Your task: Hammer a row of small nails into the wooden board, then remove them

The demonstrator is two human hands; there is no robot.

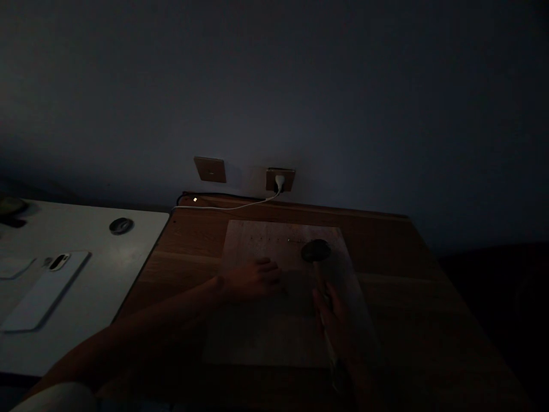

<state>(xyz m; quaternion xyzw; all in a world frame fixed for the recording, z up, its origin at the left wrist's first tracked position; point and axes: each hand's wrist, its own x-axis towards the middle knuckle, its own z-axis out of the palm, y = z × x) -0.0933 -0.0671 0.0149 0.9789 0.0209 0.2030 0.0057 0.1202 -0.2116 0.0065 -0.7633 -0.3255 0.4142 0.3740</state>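
My right grip [335,316] clasps a mallet [315,250] by its handle, dark head over the board [241,239] on the desk [401,303]. Whether my left hand [256,279] holds anything, I cannot tell. Mallet work seems in hand, calling for careful aim.

A gap over the board [295,297] runs between the left hand [259,277] and the mallet [316,250] in the right hand [337,320]; right of the board, the desk [412,297] offers wider passage. Tiny dim bits [288,240] line the board's far part, and behind it the white cable [231,208], plug [279,182] and wall [343,114] bar the way.
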